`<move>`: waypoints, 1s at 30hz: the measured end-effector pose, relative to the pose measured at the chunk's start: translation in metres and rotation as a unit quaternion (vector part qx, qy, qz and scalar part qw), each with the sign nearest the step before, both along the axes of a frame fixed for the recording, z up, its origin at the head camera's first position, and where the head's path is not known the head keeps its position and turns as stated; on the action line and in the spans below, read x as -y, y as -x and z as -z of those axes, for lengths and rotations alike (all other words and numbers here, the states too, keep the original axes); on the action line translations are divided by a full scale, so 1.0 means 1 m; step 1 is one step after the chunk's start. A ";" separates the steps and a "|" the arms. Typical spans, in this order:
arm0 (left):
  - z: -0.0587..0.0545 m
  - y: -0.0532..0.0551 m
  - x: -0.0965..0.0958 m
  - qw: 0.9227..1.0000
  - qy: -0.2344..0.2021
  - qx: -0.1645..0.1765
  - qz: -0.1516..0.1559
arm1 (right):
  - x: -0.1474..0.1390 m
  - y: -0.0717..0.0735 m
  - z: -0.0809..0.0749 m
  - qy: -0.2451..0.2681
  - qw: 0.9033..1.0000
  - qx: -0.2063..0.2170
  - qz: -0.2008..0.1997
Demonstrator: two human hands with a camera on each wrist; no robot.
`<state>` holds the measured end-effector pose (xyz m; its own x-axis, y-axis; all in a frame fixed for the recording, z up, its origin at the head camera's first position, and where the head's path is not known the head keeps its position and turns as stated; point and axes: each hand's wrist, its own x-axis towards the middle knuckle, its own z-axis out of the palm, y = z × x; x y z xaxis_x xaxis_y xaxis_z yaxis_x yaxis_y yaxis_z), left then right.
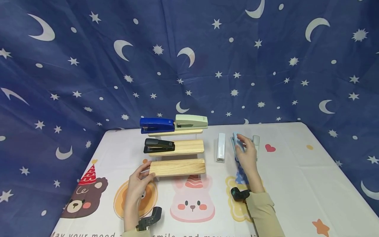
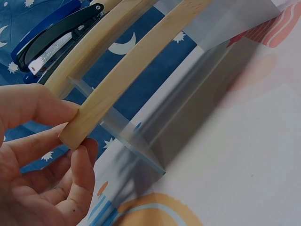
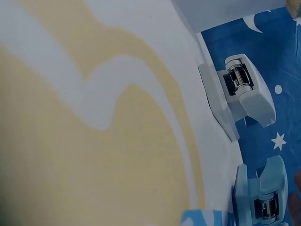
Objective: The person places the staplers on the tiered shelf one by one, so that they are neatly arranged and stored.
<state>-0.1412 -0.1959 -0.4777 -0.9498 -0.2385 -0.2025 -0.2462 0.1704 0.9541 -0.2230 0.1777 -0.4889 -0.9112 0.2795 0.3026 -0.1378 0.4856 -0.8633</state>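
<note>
My left hand (image 1: 138,182) pinches the left end of the lowest wooden shelf (image 1: 177,167) of a three-tier rack, thumb on one face and fingers on the other. My right hand (image 1: 248,156) reaches over the light blue stapler (image 1: 234,142), its fingers slightly bent. In the right wrist view, a sliver of fingertips shows beside the light blue stapler (image 3: 270,197), seemingly apart from it. A white stapler (image 1: 220,148) lies to its left. Another pale stapler (image 1: 256,142) is partly hidden behind my right hand.
On the top shelf (image 1: 174,133) sit a blue stapler (image 1: 157,125) and a pale green stapler (image 1: 190,121). A black stapler (image 1: 159,145) occupies the left part of the middle shelf (image 1: 189,147). Behind the patterned tablecloth (image 1: 296,184) hangs a dark blue curtain (image 1: 207,59).
</note>
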 end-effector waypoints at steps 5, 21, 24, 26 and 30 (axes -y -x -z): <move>0.000 0.001 -0.001 1.000 -0.005 0.000 0.004 | -0.006 0.002 0.004 -0.013 1.000 0.022 0.008; 0.002 0.001 0.000 1.000 0.001 0.006 0.005 | -0.007 0.003 0.012 -0.031 0.996 0.075 0.027; 0.002 0.001 0.001 1.000 0.000 0.005 0.006 | -0.006 0.004 0.011 -0.040 0.994 0.093 0.030; 0.003 0.001 0.001 1.000 -0.001 0.005 0.005 | -0.006 0.005 0.011 -0.045 0.993 0.107 0.028; 0.003 0.001 0.001 1.000 -0.001 0.005 0.005 | -0.006 0.006 0.010 -0.047 0.990 0.130 0.019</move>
<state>-0.1420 -0.1965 -0.4803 -0.9501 -0.2279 -0.2130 -0.2544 0.1707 0.9519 -0.2289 0.1836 -0.4986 -0.9512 0.2964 0.0856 0.1028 0.5659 -0.8181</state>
